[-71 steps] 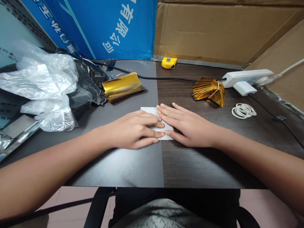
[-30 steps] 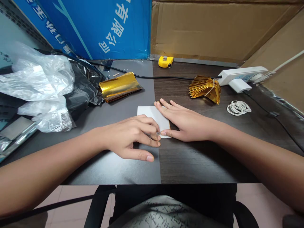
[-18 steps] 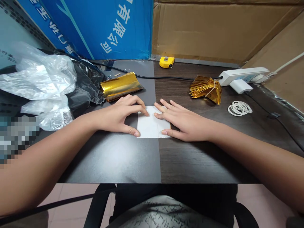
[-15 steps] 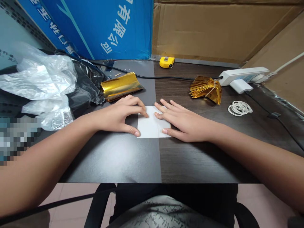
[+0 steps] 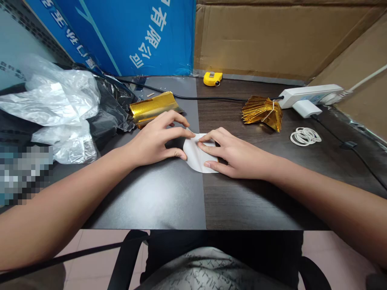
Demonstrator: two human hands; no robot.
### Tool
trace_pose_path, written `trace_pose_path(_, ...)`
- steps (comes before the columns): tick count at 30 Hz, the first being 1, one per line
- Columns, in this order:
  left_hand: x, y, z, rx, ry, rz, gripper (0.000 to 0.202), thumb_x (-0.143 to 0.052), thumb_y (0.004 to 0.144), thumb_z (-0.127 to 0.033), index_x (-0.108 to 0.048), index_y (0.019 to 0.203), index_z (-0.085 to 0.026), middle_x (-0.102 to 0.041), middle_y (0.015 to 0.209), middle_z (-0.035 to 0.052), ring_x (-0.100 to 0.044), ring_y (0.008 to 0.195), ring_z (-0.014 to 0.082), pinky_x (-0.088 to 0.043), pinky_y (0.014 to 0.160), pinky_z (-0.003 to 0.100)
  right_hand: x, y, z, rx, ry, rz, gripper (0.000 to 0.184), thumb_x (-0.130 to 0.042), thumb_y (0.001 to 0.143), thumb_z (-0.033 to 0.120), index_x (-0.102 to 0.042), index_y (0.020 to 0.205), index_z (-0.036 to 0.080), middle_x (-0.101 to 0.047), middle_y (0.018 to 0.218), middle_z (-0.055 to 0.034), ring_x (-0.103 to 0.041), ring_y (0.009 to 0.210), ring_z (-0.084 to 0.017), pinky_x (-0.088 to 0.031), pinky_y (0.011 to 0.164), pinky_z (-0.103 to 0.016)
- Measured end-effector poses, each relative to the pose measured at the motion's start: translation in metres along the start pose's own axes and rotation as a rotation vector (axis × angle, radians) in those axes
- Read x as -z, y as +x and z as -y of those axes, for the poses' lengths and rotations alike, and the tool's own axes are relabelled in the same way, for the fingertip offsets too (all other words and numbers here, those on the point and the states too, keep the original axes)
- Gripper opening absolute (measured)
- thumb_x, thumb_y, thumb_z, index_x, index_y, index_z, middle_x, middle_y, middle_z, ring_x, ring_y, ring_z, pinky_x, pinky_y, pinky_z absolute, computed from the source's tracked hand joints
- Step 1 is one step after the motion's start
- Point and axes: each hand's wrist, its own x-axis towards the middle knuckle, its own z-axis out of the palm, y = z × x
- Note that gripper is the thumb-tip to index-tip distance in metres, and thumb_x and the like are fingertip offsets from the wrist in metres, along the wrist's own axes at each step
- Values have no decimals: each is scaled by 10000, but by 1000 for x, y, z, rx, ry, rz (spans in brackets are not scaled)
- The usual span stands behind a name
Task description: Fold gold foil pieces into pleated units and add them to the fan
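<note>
A small white paper sheet lies at the middle of the dark table, its left edge curled up off the surface. My left hand pinches that raised left edge between thumb and fingers. My right hand rests on the sheet's right side, fingers bent and pressing it down, thumb at its near corner. A stack of gold foil sheets lies just beyond my left hand.
A bundle of folded gold pieces tied with a band sits at the back right, with white rubber bands and a power strip beyond. Crumpled plastic bags fill the left. A yellow tape measure lies by the cardboard wall.
My left hand slid from the sheet's near edge to its left edge and has lifted that edge up. My right hand's fingers went from flat to bent on the sheet.
</note>
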Motion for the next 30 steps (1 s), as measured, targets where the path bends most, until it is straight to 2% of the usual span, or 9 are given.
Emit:
trace_pose_path(3, -4, 3, -7, 23, -52, -113, 602, -722, 780, -583, -643, 1267, -237, -589, 1212, 103, -586, 1176, 193, -548, 1025, 338, -2, 0, -1, 3, 55, -43, 408, -559, 978, 348, -641, 1256, 60, -600, 1213, -196, -510, 1066, -306, -504, 939, -498)
trace_pose_path(6, -8, 5, -15, 70, -222, -145, 563, -675, 848, -555, -609, 1279, -198, -631, 1136, 89, -630, 1064, 155, -588, 943, 285, -4, -1, -3, -31, 116, -74, 340, -600, 949, 329, -640, 1173, 76, -634, 1159, -176, -527, 1088, -305, -503, 934, -482)
trace_pose_path(8, -9, 6, -21, 92, -342, -133, 433, -586, 940, -470, -599, 1256, -174, -652, 1106, 80, -651, 1011, 124, -598, 873, 233, -5, -2, -3, -29, 124, -86, 273, -588, 958, 340, -664, 1075, 105, -646, 1157, -165, -538, 1093, -302, -502, 934, -471)
trace_pose_path(10, -9, 7, -24, 76, -359, -124, 357, -585, 957, -392, -603, 1231, -164, -667, 1118, 78, -652, 1032, 118, -593, 866, 213, -5, -3, -3, -20, 112, -92, 255, -566, 973, 340, -685, 1047, 127, -636, 1227, -156, -543, 1123, -300, -499, 947, -466)
trace_pose_path(13, -8, 7, -27, 19, -269, -98, 331, -640, 934, -335, -613, 1208, -152, -697, 1143, 80, -655, 1080, 128, -575, 925, 225, -3, -5, -2, -35, 95, -81, 264, -564, 968, 334, -704, 1065, 132, -608, 1282, -153, -555, 1139, -300, -509, 937, -464)
trace_pose_path(16, -8, 7, -28, -18, -265, -56, 284, -565, 971, -257, -596, 1228, -141, -708, 1176, 89, -667, 1134, 123, -555, 1003, 235, 0, -6, -2, -47, 85, -42, 285, -580, 955, 352, -713, 1073, 129, -600, 1234, -161, -558, 1126, -307, -519, 913, -472)
trace_pose_path(20, -7, 6, -27, -73, -232, 24, 250, -598, 944, -190, -614, 1189, -144, -660, 1312, 110, -625, 1256, 127, -527, 1093, 236, 3, -6, -5, -31, 139, -8, 278, -607, 947, 365, -710, 1098, 155, -611, 1175, -142, -558, 1116, -300, -511, 926, -468)
trace_pose_path(26, -10, 2, -23, -190, -75, 160, 308, -585, 953, -269, -628, 1249, -199, -580, 1443, 86, -546, 1367, 210, -512, 1168, 407, 1, -7, -11, -29, 210, -55, 254, -650, 927, 374, -695, 995, 134, -668, 1044, -128, -587, 1092, -292, -512, 956, -459)
trace_pose_path(30, -10, 2, -20, -212, -32, 199, 405, -581, 952, -412, -599, 1298, -203, -598, 1412, 101, -537, 1368, 238, -515, 1150, 445, 1, -10, -13, 9, 196, -69, 233, -640, 933, 345, -727, 998, 139, -655, 1197, -143, -605, 1146, -289, -504, 999, -454)
